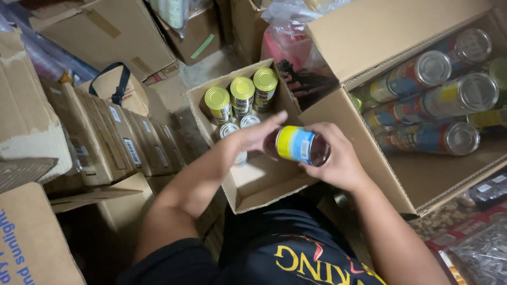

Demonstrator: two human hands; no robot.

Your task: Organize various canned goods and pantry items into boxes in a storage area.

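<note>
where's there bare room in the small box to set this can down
The small open box has bare floor in its near half, between the near wall and the silver-topped cans. Its far end is crowded with three gold-lidded cans. Both hands, left hand and right hand, hold the can above it.

cans [242,97] in small box [264,182], big box [391,158] right

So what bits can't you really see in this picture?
- Head view: the held can has its ends covered by the left hand and right hand.
- Small box: part of its floor sits behind the hands, so the can count is unsure.
- Big box: its cans run off the right edge.
- Can labels are blurred.
- Clear bag: contents unclear.
</note>
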